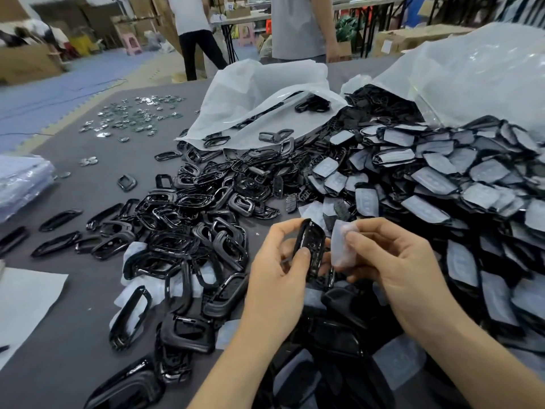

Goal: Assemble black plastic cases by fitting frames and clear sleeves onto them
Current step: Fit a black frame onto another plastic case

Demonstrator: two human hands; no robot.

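My left hand [277, 267] grips a black plastic case [310, 249], held upright on its edge, thumb on its near side and fingers round its top. My right hand [392, 261] pinches a clear sleeve [342, 246] between thumb and fingertips, right beside the case and touching or nearly touching it. Both hands hover above a heap of glossy black frames [188, 240] spread over the grey table [88, 305]. On the right lies a big pile of black cases in clear sleeves [442, 184].
Two open white plastic bags [259, 95] of black parts lie at the back of the table. Small shiny metal pieces [132, 116] are scattered far left. A stack of clear film [20, 181] sits at the left edge. Two people [298, 28] stand behind the table.
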